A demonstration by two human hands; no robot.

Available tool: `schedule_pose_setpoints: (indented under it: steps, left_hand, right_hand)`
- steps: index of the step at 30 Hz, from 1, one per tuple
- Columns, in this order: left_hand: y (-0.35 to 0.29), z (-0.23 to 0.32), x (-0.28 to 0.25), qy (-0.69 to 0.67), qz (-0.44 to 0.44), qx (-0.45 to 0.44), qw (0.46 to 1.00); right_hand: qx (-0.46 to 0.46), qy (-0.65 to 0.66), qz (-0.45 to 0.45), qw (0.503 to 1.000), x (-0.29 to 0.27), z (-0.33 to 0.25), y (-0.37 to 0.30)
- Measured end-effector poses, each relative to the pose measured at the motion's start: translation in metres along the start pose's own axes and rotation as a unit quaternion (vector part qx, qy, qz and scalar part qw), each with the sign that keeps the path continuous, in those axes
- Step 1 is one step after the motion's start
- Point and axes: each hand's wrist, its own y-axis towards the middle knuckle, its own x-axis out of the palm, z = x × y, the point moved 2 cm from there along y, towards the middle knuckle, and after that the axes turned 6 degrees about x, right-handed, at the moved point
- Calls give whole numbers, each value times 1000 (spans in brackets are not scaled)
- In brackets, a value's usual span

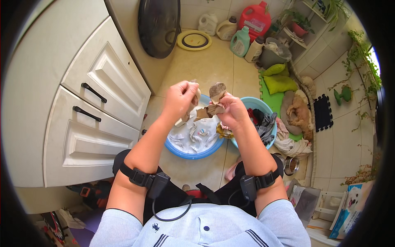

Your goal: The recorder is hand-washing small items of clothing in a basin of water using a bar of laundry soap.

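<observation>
Two bare hands are hovering above the basin [193, 156], each holding cloth. The left hand [179, 99] is pinching a pale cloth [198, 91] over the basin's far left part; its grip is pressing thumb and fingertips together, with no gap showing. The right hand [233, 110] is holding a brown cloth [217, 91] above the basin's far right part; its grip is curling closely round the fabric, and some folds are hanging below the fingers. White laundry [195, 133] is lying among suds inside the basin. To the basin's right, a paler tub [252, 100] is sitting just beside it, holding dark clothes [266, 126]. Farther right of the basin, a dog [299, 112] is lying near a green cushion [280, 84]. Beyond the basin, a red jug [255, 22] and a green bottle [239, 43] are standing on the floor [214, 68]. A white cabinet [105, 70] is standing to the basin's left.
</observation>
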Motion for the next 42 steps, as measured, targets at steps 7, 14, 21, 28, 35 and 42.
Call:
schedule_pose_setpoints:
  steps: [7, 14, 21, 28, 35, 42]
  left_hand:
    - [-9, 1, 17, 23, 10, 18, 1000]
    - [-29, 3, 49, 257, 50, 244, 934]
    - [-21, -7, 37, 204, 94, 92, 970]
    - [-17, -8, 30, 242, 78, 71, 964]
    - [-28, -9, 50, 296, 51, 149, 942]
    - [-34, 2, 62, 312, 27, 133, 940]
  right_hand:
    - [37, 34, 119, 992, 17, 12, -3]
    - [-133, -164, 183, 960, 3, 27, 12]
    - [-115, -233, 189, 947, 14, 42, 17]
    - [-105, -220, 173, 954, 19, 56, 18]
    - [-34, -55, 199, 978, 13, 45, 16]
    - [-54, -125, 189, 972, -15, 41, 25]
